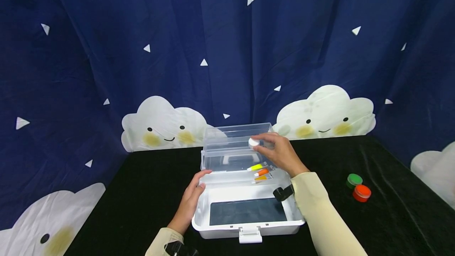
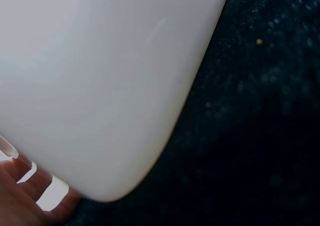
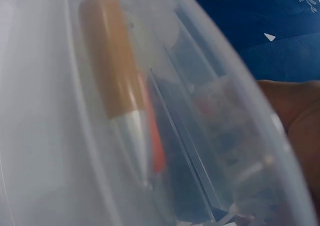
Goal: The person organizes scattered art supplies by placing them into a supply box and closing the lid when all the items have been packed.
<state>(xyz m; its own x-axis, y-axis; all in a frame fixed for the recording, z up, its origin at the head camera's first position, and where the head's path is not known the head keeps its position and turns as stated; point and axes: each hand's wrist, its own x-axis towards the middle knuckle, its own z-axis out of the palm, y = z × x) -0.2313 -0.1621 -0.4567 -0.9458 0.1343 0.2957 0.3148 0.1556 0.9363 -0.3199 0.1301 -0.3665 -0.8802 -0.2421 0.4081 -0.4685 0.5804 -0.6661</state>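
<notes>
A white storage box (image 1: 249,230) stands with its clear lid (image 1: 227,131) raised at the back. My left hand (image 1: 191,198) grips the box's left rim near the hinge; in the left wrist view its fingers (image 2: 35,183) show past the box's outer wall. My right hand (image 1: 279,154) pinches a small white-topped round jar (image 1: 253,142) between thumb and fingers, above the raised lid. Towards the back of the box lie a yellow tube (image 1: 255,167), an orange tube (image 1: 262,172) and an ochre tube (image 1: 261,177). Clear plastic blurs the right wrist view.
On the black cloth (image 1: 153,192) to the right stand a green-lidded jar (image 1: 354,180) and a red-lidded jar (image 1: 361,192), close together. Inside the box is a dark panel (image 1: 247,211); a white latch (image 1: 250,235) hangs at its front. Behind hangs a blue curtain (image 1: 227,50).
</notes>
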